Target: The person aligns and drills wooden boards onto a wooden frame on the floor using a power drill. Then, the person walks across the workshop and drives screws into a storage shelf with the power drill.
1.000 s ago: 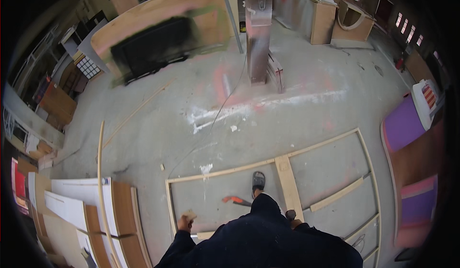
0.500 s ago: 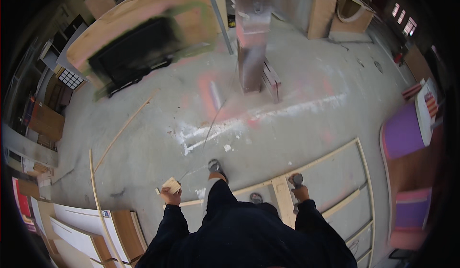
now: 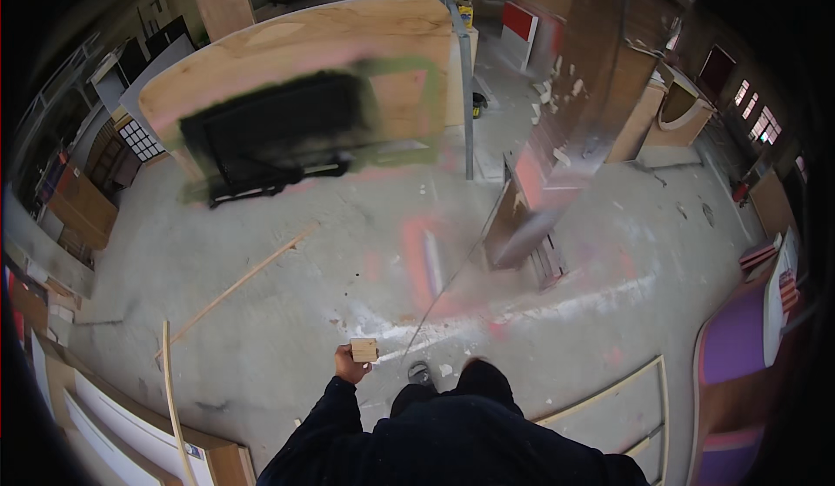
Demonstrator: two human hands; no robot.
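Observation:
My left hand [image 3: 350, 366] is closed around a small pale wooden block [image 3: 364, 350], held out in front of my body above the concrete floor. The block's flat face points up, and my fingers wrap its left side and underside. My right hand is out of sight; only the dark sleeve [image 3: 600, 467] of that arm shows at the lower edge. To the lower right lies a frame of thin wooden strips [image 3: 609, 388], partly hidden by my body.
A column [image 3: 557, 151] with boards at its foot stands ahead right. Ahead left is a curved wooden panel [image 3: 296, 38] with a black-painted patch. Loose wooden strips [image 3: 239, 286] and white boards [image 3: 113, 421] lie left. Purple-sided furniture [image 3: 738, 347] stands right.
I have stepped forward, and the column is nearer and farther right. My left hand, with the block, has moved right in view. My right hand and the dark tool it held have left the picture.

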